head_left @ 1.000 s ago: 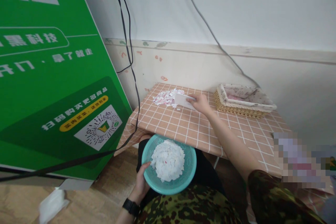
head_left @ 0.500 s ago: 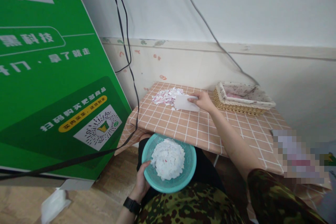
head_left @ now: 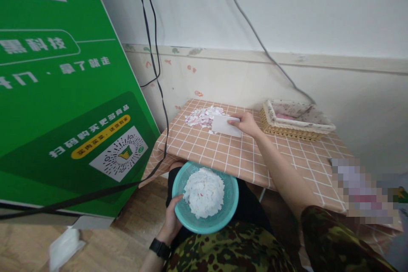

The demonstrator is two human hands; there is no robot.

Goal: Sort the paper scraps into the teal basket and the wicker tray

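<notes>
My right hand (head_left: 247,124) pinches the right end of a white card (head_left: 225,125) above the table. The card's left edge meets a pile of torn paper scraps (head_left: 200,116), white with some pink, near the table's far left corner. In my lap rests a round teal plastic basket (head_left: 232,197), heaped with white paper scraps (head_left: 204,192). My left hand (head_left: 174,216) grips the basket's left rim, thumb over the edge and the other fingers hidden underneath.
A brown checked cloth covers the table (head_left: 245,159). A lined wicker basket (head_left: 295,121) stands at its back right, with something pink inside. A dark strap (head_left: 165,127) hangs past the left corner beside a green sign board (head_left: 79,93). White plastic (head_left: 65,246) lies on the floor.
Almost nothing differs. The card stays at the edge of the scrap pile in my right hand, and the basket keeps its place in my lap.
</notes>
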